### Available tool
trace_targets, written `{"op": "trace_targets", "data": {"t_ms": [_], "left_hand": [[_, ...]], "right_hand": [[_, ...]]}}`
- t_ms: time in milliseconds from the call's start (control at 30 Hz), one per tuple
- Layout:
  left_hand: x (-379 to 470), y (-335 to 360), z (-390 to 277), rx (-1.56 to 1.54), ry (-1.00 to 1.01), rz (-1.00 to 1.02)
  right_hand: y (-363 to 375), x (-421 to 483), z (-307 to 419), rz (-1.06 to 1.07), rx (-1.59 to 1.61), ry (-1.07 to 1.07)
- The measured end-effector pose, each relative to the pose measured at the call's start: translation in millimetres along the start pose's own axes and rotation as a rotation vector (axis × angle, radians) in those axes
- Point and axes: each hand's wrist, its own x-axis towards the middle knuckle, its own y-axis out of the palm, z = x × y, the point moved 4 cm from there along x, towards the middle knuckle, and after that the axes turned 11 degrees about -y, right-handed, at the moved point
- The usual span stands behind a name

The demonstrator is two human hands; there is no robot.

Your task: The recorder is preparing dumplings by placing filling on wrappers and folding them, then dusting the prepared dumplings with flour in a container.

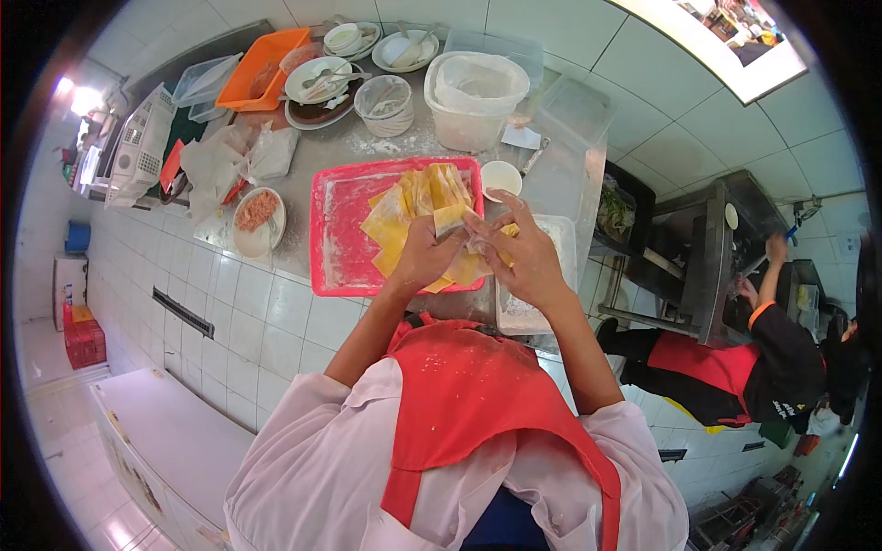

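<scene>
My left hand (428, 252) holds a yellow dough wrapper (449, 217) between thumb and fingers, over the right part of a floury pink tray (337, 286). Fanned yellow wrappers (389, 219) lie in that tray below and behind it. My right hand (518, 255) meets the left at the wrapper's right side, its fingertips pinching pale, thin material there; what exactly they grip is partly hidden. Just beyond the right hand stands a small white bowl (501, 179). A clear, flour-dusted tray (527, 313) lies under and beside my right wrist.
A plate of minced meat (256, 212) stands left, near plastic bags (213, 165). Behind are an orange basket (241, 96), stacked dishes (318, 79), a floury tub (384, 113) and a white bucket (468, 124). Right, a co-worker (778, 365) works at a metal sink (720, 275).
</scene>
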Motion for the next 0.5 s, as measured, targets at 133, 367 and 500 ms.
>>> {"op": "trace_targets", "data": {"t_ms": [133,367,500], "left_hand": [[-2.6,-0.2,-12.8,0.028,-0.087,0.112],[-4.0,-1.9,-19.3,-0.057,-0.076,0.012],[-5.0,-3.0,-19.4,-0.049,-0.008,-0.109]], "right_hand": [[-6.6,5.6,7.0,0.026,-0.029,0.090],[2.1,-10.2,-7.6,-0.312,0.297,0.148],[3.7,-4.0,-1.9,-0.427,0.325,0.152]]}}
